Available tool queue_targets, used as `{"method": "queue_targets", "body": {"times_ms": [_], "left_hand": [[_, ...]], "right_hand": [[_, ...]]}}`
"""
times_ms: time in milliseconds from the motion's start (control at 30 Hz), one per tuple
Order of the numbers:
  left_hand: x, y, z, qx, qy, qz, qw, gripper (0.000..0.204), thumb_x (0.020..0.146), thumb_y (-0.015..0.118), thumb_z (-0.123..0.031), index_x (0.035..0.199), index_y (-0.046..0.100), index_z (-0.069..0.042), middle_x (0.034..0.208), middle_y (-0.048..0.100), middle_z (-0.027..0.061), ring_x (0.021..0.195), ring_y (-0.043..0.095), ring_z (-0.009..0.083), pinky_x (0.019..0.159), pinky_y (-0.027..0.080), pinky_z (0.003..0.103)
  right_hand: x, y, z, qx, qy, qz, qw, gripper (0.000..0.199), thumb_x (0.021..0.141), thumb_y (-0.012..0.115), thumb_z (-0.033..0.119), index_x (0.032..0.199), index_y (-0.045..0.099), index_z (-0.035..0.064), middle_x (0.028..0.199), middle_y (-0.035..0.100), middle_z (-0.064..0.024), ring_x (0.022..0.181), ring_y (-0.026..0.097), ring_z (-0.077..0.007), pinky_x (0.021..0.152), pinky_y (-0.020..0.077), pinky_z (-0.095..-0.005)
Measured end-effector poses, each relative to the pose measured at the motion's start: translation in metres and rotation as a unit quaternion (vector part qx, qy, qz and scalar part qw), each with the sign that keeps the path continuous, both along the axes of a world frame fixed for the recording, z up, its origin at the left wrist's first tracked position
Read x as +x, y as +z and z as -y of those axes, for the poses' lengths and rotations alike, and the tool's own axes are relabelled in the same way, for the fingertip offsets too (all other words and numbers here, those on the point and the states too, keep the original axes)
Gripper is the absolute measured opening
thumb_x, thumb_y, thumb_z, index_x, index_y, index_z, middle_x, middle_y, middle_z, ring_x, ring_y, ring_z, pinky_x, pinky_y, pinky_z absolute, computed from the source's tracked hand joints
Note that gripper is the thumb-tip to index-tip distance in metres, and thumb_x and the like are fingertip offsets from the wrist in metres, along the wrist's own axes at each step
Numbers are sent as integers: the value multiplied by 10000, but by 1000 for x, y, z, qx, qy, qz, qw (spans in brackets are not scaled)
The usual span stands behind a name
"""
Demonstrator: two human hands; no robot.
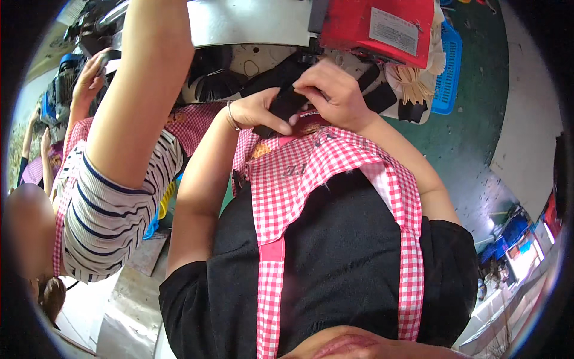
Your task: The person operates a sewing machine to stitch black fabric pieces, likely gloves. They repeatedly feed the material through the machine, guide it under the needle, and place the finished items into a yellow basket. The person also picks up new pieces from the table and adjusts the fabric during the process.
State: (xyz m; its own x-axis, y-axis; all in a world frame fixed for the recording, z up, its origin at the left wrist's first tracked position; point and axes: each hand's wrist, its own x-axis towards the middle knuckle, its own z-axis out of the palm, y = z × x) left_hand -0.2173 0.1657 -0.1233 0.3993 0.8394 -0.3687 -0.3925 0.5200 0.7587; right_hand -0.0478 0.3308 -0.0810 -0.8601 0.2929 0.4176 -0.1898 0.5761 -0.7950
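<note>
Close to my apron, my left hand wraps round a black strip of material, its thumb lying along the near side. My right hand is closed in a pinch at the strip's upper right edge. What exactly the strip is I cannot make out. Just beyond my hands, more flat black pieces lie on the worktable, and a dark bundle of black pieces sits to the left. A red machine stands above my right hand.
A pale rounded panel adjoins the machine. Beige strips hang at the table's right edge, near a blue plastic basket. On my left, a co-worker in a striped top reaches an arm across toward the table.
</note>
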Motion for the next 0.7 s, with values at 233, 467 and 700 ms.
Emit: {"method": "queue_targets", "body": {"times_ms": [233, 467, 700], "left_hand": [[2, 53, 11, 91, -28, -270, 958, 343, 881, 780, -173, 1152, 680, 11, 1000, 713, 38, 896, 633, 104, 817, 528, 291], [31, 71, 77, 57, 241, -282, 927, 449, 930, 703, -117, 1349, 597, 7, 1227, 672, 90, 1115, 619, 147, 985, 482, 299], [47, 48, 98, -33, 384, -257, 886, 393, 928, 718, -110, 1300, 643, -10, 1182, 693, 83, 1094, 622, 136, 986, 481, 288]], "right_hand": [[-7, 19, 1, 24, 164, 180, 970, 313, 916, 679, 316, 1171, 676, 133, 981, 687, -100, 912, 685, -333, 726, 567, -428], [-1, 15, 10, -125, 223, 269, 929, 333, 892, 721, 286, 1113, 668, 43, 1044, 670, -167, 1021, 655, -338, 886, 511, -410], [-23, 20, -3, -92, 260, 247, 929, 400, 877, 738, 316, 1142, 658, 28, 1052, 683, -174, 1018, 660, -359, 896, 517, -428]]}}
